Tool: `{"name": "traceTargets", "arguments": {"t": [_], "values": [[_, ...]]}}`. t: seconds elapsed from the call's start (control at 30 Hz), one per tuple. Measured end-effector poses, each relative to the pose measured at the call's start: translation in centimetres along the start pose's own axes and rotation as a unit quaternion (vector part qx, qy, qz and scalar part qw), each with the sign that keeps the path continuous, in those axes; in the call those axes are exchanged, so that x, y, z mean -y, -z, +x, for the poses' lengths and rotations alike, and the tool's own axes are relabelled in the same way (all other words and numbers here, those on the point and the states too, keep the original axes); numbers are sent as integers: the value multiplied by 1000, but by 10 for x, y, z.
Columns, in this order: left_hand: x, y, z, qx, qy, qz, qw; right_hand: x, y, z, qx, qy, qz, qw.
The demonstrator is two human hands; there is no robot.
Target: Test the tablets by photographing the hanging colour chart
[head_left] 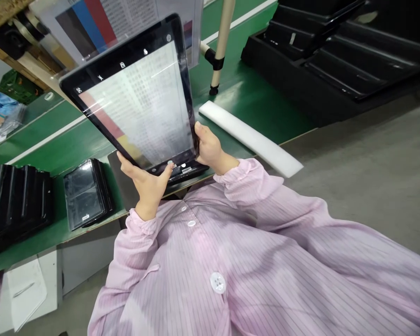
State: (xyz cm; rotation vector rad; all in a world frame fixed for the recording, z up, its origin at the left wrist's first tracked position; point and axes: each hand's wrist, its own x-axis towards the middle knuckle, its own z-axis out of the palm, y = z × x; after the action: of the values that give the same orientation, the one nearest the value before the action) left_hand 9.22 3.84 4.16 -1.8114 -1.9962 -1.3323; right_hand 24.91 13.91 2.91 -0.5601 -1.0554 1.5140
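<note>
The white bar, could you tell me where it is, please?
In the head view, the white bar lies right of the tablet and right hand, on the green bench, overhanging its edge.

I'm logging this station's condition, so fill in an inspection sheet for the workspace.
Surface: green bench with white stripes.
Job's things: tablet raised at a tilt, its lit screen showing a pale page with red and yellow areas; printed chart behind it.
Clutter: white bar jutting past the bench edge; black trays at right; glossy black panel and black stack at left.
Grip: left hand holds the tablet's lower left, thumb at the bottom of the screen; right hand holds its right edge.
Cables: nothing seen for certain.
Surroundings: another person's blue sleeve, green crate, grey floor.
</note>
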Motion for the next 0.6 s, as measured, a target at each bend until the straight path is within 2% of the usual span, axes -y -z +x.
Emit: {"name": "traceTargets", "arguments": {"t": [0.13, 0.4, 0.6], "values": [[-1, 0, -3, 4, -9, 1, 1000, 0, 1, -2, -6, 10, -48, 999], [-4, 4, -6, 0, -4, -4, 1000, 0, 1, -5, -4, 39, -73, 997], [-3, 4, -6, -15, -3, -43, 999, 1, 0, -5, -15, 22, -74, 997]]}}
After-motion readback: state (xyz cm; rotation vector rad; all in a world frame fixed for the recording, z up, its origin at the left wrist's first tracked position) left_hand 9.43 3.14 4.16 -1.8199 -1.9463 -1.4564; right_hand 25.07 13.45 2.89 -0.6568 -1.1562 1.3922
